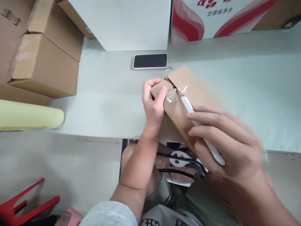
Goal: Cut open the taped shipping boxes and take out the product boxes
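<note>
Over the table's (105, 119) near edge: our left hand (154, 102) clasps the carton (180, 114), likely steadying it.
White cutter (187, 104): our right hand (228, 141) grips it, likely for control at the tape (172, 95).

饮用纯净水 (220, 12) on wht/red box (209, 25), cut-off red chars (207, 3) above, blk 封 (11, 17) on brn ctn (14, 37), far L
</note>
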Tool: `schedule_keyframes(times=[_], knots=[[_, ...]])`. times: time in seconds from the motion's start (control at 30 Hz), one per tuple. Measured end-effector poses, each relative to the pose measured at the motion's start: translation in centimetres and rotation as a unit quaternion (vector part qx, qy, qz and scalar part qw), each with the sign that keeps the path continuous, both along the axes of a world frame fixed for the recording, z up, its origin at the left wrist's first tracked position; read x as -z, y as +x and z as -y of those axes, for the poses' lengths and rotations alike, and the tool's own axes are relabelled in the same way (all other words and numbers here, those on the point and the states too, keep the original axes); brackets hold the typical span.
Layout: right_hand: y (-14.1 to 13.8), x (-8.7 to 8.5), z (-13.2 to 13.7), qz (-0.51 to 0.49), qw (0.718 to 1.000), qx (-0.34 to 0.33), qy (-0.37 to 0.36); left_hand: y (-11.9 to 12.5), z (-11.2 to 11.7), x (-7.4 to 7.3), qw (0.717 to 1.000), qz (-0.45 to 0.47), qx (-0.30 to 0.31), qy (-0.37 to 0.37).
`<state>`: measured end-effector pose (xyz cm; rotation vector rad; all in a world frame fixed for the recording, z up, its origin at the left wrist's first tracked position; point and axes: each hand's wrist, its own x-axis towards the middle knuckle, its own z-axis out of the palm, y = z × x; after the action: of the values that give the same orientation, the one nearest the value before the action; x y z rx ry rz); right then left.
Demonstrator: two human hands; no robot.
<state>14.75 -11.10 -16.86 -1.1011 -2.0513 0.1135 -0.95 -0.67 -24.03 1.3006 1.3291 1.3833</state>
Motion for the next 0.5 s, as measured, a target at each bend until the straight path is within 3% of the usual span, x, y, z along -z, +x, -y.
schedule_keyframes(times=[0.33,0.5], knots=[[0.09,0.06,-0.18,-0.023,1.000,0.008,0.005,0.61,-0.51,0.16,0.999,-0.040,-0.017,0.010],[-0.29,-0.66,-0.06,-0.078,0.991,0.070,-0.082,0.50,-0.57,0.14,0.999,-0.033,-0.011,0.005]])
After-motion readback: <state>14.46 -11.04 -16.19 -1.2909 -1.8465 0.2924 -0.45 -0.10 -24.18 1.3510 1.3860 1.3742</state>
